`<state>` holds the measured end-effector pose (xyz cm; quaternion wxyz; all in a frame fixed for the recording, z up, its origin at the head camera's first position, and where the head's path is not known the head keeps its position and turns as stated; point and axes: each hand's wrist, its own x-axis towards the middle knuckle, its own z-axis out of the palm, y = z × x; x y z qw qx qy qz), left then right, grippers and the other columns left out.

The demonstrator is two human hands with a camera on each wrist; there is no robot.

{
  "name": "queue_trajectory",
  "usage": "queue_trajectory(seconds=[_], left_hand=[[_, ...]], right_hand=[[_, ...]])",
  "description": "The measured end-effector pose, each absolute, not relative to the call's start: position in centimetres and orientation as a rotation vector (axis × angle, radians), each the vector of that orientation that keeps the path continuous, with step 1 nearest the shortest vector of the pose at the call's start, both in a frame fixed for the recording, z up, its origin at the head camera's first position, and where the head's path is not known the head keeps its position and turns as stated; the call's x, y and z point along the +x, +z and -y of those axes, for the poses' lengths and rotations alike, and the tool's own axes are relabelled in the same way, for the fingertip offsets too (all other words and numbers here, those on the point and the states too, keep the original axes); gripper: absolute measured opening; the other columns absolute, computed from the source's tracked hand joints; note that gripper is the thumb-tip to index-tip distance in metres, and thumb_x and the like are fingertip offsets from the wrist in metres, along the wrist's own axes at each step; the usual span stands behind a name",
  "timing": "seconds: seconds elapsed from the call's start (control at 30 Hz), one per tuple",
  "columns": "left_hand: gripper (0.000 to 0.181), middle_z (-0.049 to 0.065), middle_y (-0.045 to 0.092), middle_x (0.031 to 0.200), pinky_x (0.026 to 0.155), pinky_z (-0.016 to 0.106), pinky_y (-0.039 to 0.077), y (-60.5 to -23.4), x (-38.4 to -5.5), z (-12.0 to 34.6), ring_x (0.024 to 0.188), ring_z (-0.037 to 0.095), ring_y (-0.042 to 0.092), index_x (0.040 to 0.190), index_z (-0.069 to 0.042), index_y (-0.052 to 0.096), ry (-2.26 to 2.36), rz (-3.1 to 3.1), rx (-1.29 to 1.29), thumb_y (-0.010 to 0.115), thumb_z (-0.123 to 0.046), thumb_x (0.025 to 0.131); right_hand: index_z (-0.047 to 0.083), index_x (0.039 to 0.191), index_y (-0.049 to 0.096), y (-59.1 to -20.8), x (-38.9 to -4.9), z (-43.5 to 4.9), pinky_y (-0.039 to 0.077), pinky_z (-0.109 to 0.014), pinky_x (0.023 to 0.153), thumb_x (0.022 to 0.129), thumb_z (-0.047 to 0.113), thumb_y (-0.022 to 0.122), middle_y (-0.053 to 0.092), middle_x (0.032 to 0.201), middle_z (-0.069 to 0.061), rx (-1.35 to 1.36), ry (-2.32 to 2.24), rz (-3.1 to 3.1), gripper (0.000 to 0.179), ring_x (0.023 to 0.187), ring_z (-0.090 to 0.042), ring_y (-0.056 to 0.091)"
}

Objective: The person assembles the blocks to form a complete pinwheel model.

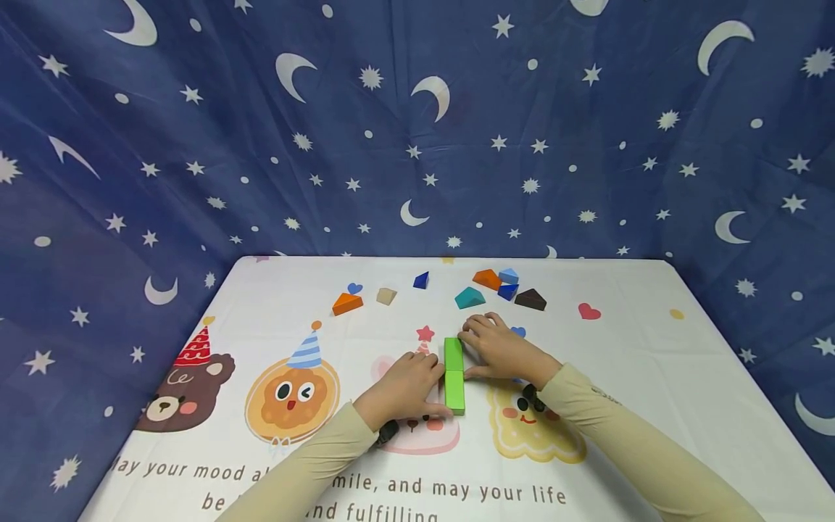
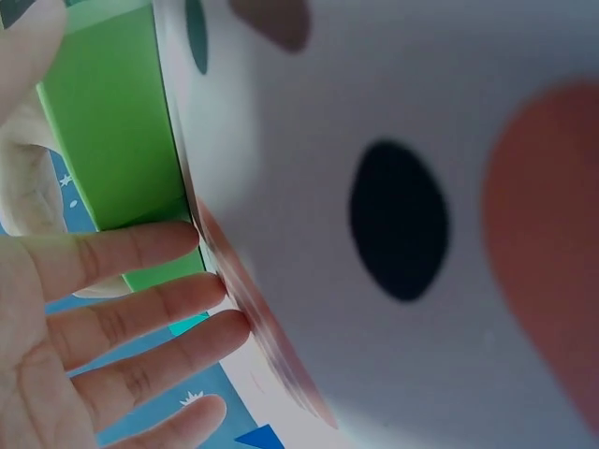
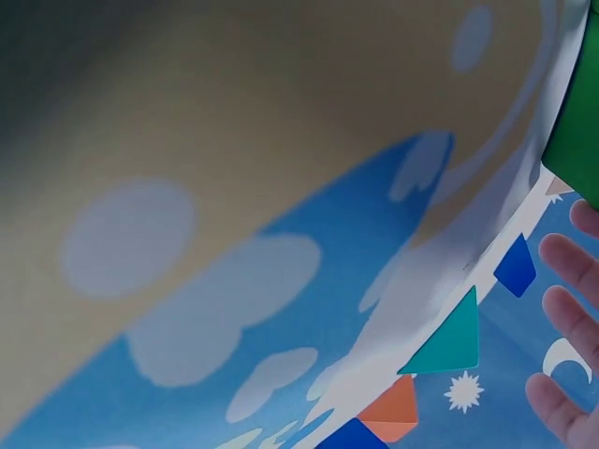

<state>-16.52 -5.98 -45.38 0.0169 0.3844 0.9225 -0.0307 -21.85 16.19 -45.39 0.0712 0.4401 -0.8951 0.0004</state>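
Observation:
Two green blocks lie end to end on the printed tablecloth, the near block point(image 1: 454, 393) lined up with the far block point(image 1: 453, 354). Along their left side is my left hand point(image 1: 406, 384), its fingertips right at the blocks and its thumb by the near end. In the left wrist view, those fingers point(image 2: 140, 323) are spread and nearly straight beside a green face point(image 2: 117, 122). My right hand point(image 1: 502, 351) lies on the opposite side, fingers by the far block and thumb close to the seam. Only its fingertips point(image 3: 564, 313) show at the right wrist view's edge.
Behind the hands lie an orange block point(image 1: 348, 304), a beige block point(image 1: 386, 296) and a dark blue block point(image 1: 421, 280). Farther right sit a teal block point(image 1: 470, 298), a dark brown block point(image 1: 531, 299), another orange block point(image 1: 486, 278) and small blue ones. A starry blue curtain point(image 1: 365, 167) hangs behind.

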Motion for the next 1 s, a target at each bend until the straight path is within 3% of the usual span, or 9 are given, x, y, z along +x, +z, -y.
queue_trajectory(seconds=[0.87,1.0], left_hand=[[0.065,0.000,0.057,0.104,0.093,0.034,0.043,-45.5,-16.5,6.3,0.096,0.015,0.054,0.110,-0.016,0.059,-0.076,-2.886,1.186,0.047,-0.072,0.081],[0.058,0.003,0.058,0.112,0.099,0.035,0.041,-45.0,-16.3,6.5,0.106,0.017,0.054,0.113,-0.015,0.058,-0.036,-2.968,1.196,0.048,-0.065,0.085]], right_hand=[[0.008,0.122,0.056,-45.5,-22.2,-16.4,0.036,-0.050,0.100,0.080,0.056,0.064,0.057,0.117,-0.011,1.292,0.058,2.741,0.064,0.116,-0.029,0.050],[0.009,0.122,0.058,-45.4,-22.0,-17.6,0.036,-0.053,0.099,0.078,0.050,0.069,0.057,0.115,-0.010,1.210,0.121,2.779,0.061,0.115,-0.030,0.051]])
